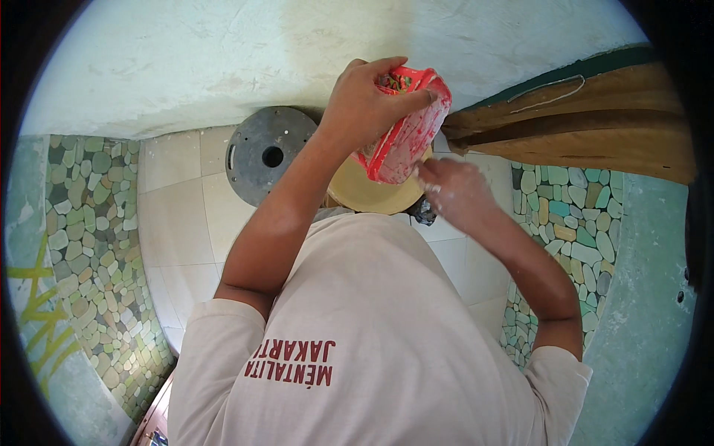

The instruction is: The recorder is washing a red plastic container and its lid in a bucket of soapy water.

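My left hand (368,100) grips a red plastic tub (405,145) by its upper end, with the thumb over its rim. The tub is tilted, patterned on one side and smeared with whitish residue. Close beside its lower edge is my right hand (455,186), bent at the fingers and blurred by motion. White residue coats that hand, and I cannot tell whether it holds anything. Beneath the tub stands a yellow basin (364,192), partly hidden by the tub and my shirt; its contents do not show.
To the left of the basin is a round grey disc-like top (260,152) with a central hole. A dark, crumpled-looking item (422,212) lies by the basin's right side. Brown cloth (587,119) hangs at the right. A pale wall (223,59) rises ahead, above floor tiles (175,215).
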A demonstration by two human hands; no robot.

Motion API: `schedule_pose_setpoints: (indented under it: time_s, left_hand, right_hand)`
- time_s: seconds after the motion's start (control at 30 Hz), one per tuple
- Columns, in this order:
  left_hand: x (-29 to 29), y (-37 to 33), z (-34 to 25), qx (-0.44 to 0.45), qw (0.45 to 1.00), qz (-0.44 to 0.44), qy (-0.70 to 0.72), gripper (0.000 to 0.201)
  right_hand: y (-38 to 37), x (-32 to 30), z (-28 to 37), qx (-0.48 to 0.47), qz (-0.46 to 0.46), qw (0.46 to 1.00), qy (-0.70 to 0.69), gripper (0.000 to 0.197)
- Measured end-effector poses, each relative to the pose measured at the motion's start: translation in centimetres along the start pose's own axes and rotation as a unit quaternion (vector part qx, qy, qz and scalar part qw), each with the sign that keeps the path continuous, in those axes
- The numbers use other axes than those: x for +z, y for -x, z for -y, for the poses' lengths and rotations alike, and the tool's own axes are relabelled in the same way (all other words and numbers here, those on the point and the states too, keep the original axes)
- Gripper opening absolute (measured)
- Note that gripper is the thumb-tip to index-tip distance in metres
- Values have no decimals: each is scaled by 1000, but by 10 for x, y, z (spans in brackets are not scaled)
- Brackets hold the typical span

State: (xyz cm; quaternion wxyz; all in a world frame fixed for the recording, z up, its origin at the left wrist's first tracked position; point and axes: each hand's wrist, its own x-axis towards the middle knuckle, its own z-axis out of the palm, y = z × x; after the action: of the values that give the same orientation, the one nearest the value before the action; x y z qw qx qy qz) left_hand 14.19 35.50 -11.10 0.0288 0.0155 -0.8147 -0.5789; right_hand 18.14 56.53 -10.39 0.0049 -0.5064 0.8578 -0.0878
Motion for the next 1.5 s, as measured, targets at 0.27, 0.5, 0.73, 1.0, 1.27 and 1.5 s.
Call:
schedule_pose_setpoints:
  time_s: [0.27, 0.5, 0.73, 1.0, 1.27, 1.5]
  left_hand:
    - [0, 3, -1, -3, 1000, -4, 3, 75]
    - [0, -2, 0, -11, 999, 24, 26, 75]
    - [-10, -11, -3, -95, 986, 122, 66, 72]
    - [-33, -35, -9, -221, 920, 323, 13, 47]
    - [-19, -47, 14, -189, 847, 428, 252, 39]
    - [-23, -53, 8, -205, 895, 392, 51, 59]
  right_hand:
    - [-14, -9, -13, 76, -9, 995, 62, 17]
    - [-36, -16, -23, 84, 101, 985, 108, 16]
    - [-49, -22, -39, 119, 109, 975, 150, 18]
    - [-52, -40, -49, -20, -55, 995, 85, 26]
    - [-55, -53, -49, -24, -10, 994, 109, 22]
    - [-46, -50, -42, -6, 85, 987, 134, 17]
